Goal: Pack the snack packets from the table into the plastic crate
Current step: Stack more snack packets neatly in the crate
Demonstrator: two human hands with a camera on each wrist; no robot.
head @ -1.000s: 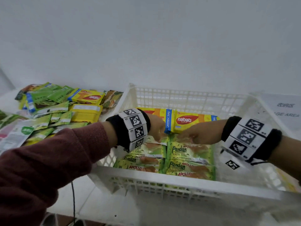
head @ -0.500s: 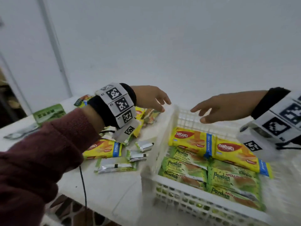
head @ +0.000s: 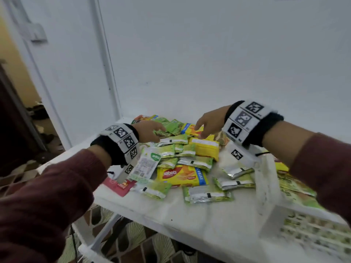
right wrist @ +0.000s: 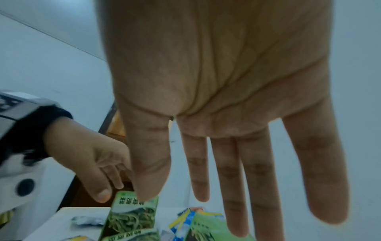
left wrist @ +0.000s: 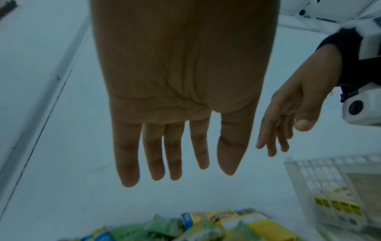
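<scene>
The white table (head: 218, 224) is being reached across, and most of its far half is being covered by a loose heap of snack packets (head: 182, 156), while the white plastic crate (head: 269, 188) is standing at its right end with green and yellow packs already lying inside. Both hands are being held over the far side of the heap with nothing in them: the left hand (head: 150, 130) is being kept flat with fingers straight and slightly spread above the green sachets (head: 171, 128), and the right hand (head: 207, 124) is being lowered with fingers extended toward the yellow Nabati wafer pack (head: 191, 130); whether its tips are touching the wrapper cannot be told. By this reading, the step in hand is a fresh pick-up. It is best being done by taking the stiff, flat yellow packs first, since these are likely being gripped cleanly by their long edges and stacked neatly against the rows in the crate. The small foil-backed green sachets (head: 207, 194) are probably slippery and are overlapping, so several are better being gathered between the two palms than pinched singly. Care is being called for at the near table edge, where the pink packet (head: 121, 186) is lying close to the drop, and over the crate wall, which is needing to be cleared.
</scene>
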